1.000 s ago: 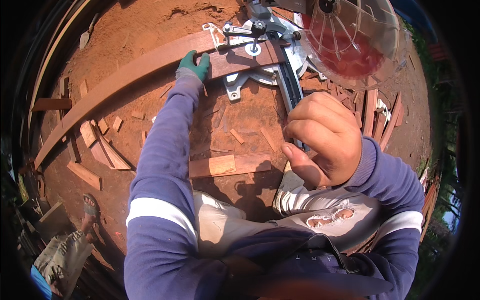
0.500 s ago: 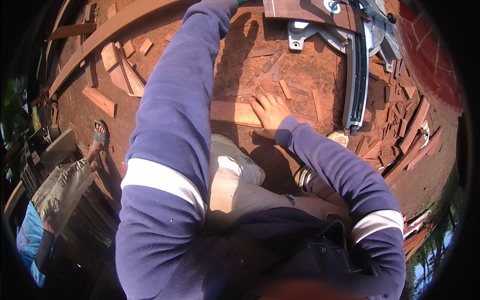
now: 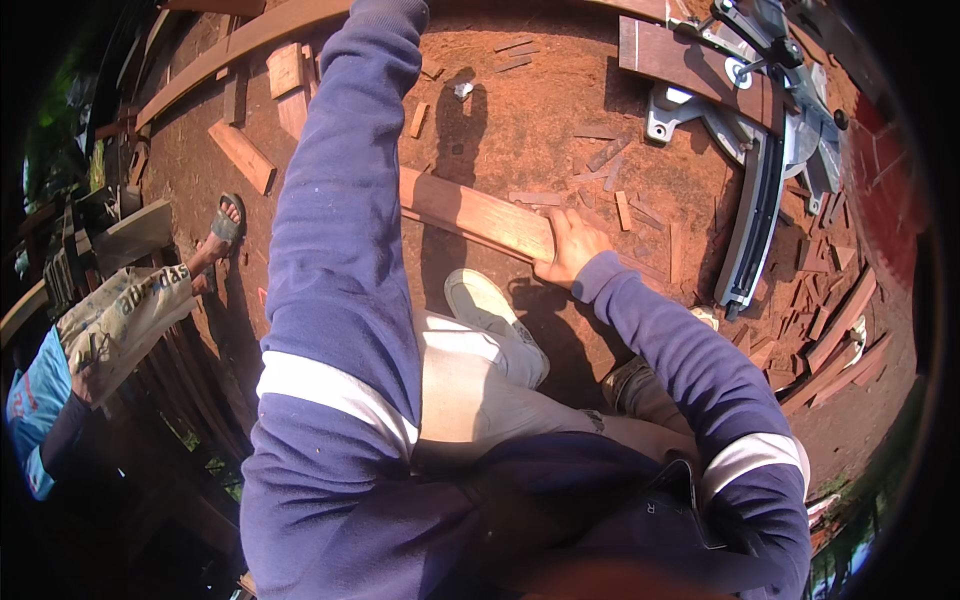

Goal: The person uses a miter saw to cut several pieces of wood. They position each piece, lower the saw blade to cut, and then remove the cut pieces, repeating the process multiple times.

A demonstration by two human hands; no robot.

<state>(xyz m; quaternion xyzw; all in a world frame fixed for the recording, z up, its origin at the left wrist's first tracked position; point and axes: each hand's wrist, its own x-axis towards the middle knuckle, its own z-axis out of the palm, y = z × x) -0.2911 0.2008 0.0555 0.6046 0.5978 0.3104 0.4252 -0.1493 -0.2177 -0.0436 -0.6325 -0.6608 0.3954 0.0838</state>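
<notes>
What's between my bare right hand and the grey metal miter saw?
In the head view, small brown wooden strips lie scattered on orange-brown dirt there.

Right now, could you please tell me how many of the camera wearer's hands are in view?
1: the right hand, holding one end of a plank; the left is beyond the top edge.

Left arm (image 3: 340, 220) stretched forward; right arm (image 3: 690, 340) bent, angled inward; right grip (image 3: 580, 246) bare, fingers (image 3: 572, 222) curled.
</notes>
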